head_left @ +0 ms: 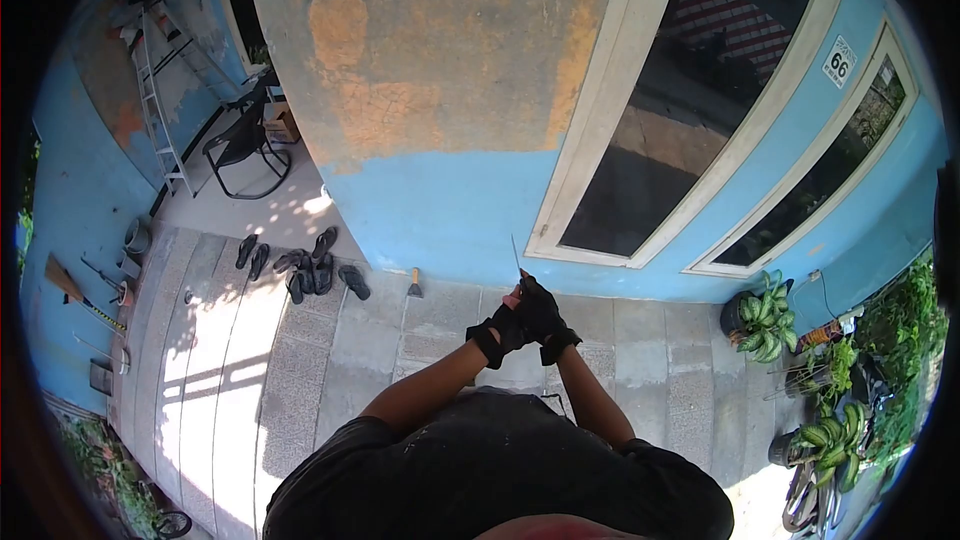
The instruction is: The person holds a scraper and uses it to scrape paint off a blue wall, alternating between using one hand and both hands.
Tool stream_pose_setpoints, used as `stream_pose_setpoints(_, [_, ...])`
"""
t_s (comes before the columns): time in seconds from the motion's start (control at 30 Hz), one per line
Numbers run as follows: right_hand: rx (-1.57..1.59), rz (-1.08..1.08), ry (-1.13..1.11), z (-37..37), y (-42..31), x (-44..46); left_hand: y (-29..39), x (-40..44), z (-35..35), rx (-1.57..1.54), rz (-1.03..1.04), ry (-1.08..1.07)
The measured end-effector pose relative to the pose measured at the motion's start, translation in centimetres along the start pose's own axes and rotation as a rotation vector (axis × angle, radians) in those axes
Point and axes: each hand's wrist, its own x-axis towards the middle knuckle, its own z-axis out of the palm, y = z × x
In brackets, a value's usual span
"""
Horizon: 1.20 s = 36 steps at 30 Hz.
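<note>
Both my hands wear black fingerless gloves and meet in front of my chest. My right hand (541, 312) is closed around a tool whose thin blade (515, 252) points up toward the blue wall (450, 205); its handle is hidden by the fingers. Just left of it and touching it, my left hand (507, 326) is closed too, and what it grips is too small to make out. Above the blue paint, the wall has a bare grey and orange patch (450, 50). A scraper (415, 283) with a wooden handle rests on the paving at the wall's foot.
Several dark sandals (322, 273) lie on the paving at left. Beyond them are a black chair (245, 148) and a ladder (155, 100). A broom (63, 278) leans at far left. Potted plants (768, 318) line the right side, near framed windows (690, 90).
</note>
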Motion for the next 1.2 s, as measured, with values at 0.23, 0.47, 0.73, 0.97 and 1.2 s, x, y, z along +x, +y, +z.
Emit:
stream_pose_setpoints(0.23, [-0.059, -0.099, -0.035, 0.6, 0.5, -8.0, -7.1, -3.8, 2.6, -0.328, -0.025, -0.108])
stream_pose_setpoints(0.47, [0.12, -0.034, 0.096, -0.1, 3.8, -14.5, -12.4, -7.3, -1.1, 0.036, -0.013, 0.043])
stream_pose_setpoints(0.73, [0.374, 0.172, 0.132, -3.5, -5.4, -18.0, -14.2, -11.7, 1.3, 0.177, 0.011, 0.567])
stream_pose_setpoints(0.97, [0.516, -0.039, 0.164, 1.8, -5.7, -18.3, -14.6, -13.2, 6.3, -0.262, 0.168, -0.209])
stream_pose_setpoints(1.2, [0.589, 0.174, 0.07, 1.1, -7.1, -17.1, -11.1, -20.3, 5.1, -0.008, 0.087, 0.081])
